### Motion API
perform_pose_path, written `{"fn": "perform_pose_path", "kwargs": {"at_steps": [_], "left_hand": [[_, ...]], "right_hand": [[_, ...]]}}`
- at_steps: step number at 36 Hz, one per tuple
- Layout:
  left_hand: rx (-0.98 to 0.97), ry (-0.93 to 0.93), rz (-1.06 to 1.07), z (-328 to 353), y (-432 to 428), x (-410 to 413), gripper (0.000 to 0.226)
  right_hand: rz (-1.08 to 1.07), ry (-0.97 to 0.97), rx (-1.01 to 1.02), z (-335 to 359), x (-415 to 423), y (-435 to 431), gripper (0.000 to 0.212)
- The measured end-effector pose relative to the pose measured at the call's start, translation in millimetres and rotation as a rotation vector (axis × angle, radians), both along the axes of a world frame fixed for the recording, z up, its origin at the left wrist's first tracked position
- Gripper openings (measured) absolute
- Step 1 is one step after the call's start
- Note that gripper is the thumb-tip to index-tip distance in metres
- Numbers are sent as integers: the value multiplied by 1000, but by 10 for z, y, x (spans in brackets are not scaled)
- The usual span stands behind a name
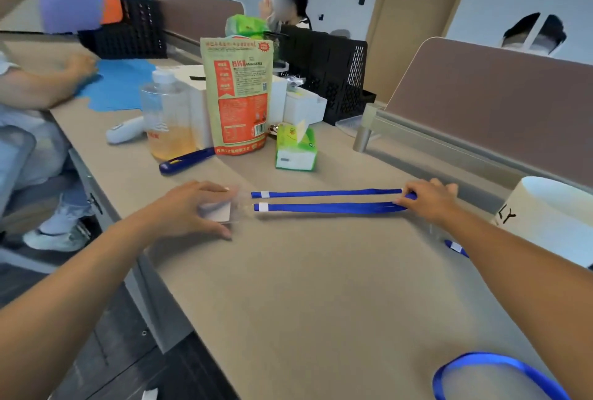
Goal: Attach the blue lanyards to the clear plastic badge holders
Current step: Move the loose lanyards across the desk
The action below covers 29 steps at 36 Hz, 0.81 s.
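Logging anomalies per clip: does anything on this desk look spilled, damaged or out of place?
Nothing stands out. The blue lanyard lies stretched flat between the left hand, on the clear badge holder, and the right hand. The bottle and snack pouch stand upright; no spill shows.

Bright, even indoor light; soft shadows, motion blur, wide-angle edge bending

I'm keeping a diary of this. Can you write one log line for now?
left hand: pressing clear plastic badge holder | right hand: pinching blue fabric lanyard | lanyard: stretched flat on beige table
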<state>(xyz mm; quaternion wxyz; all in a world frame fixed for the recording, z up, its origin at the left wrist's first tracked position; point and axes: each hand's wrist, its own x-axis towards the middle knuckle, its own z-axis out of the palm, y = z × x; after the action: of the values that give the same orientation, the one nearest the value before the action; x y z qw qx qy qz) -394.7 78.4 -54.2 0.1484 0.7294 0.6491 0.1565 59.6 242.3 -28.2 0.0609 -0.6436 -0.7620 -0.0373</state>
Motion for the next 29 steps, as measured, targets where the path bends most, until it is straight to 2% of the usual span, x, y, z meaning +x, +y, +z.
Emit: {"fn": "perform_pose_path", "kwargs": {"at_steps": [4, 7, 10, 12, 15, 19, 23, 26, 29], "left_hand": [[28, 8, -5, 0, 52, 88, 95], [-4, 49, -22, 8, 78, 103, 98], [-45, 106, -18, 1, 104, 83, 101], [-60, 105, -3, 10, 107, 83, 101], [-56, 85, 22, 23, 81, 120, 88], [-21, 73, 41, 42, 46, 200, 72], [-24, 81, 27, 92, 60, 296, 65], [17, 82, 14, 227, 107, 493, 63], [86, 68, -59, 475, 176, 837, 63]], "right_hand": [[-48, -73, 49, -85, -17, 33, 21], [-93, -80, 110, -95, -52, 25, 24], [-80, -54, 159, -72, -121, -27, 17], [-54, -78, 177, -88, -181, -96, 22], [-27, -167, 203, -146, -254, -227, 41], [-28, -251, 180, -190, -229, -318, 36], [-68, -205, 107, -136, -178, -346, 24], [-106, -118, 164, -19, -177, -395, 33], [-85, -55, 221, 138, -151, -485, 32]]}}
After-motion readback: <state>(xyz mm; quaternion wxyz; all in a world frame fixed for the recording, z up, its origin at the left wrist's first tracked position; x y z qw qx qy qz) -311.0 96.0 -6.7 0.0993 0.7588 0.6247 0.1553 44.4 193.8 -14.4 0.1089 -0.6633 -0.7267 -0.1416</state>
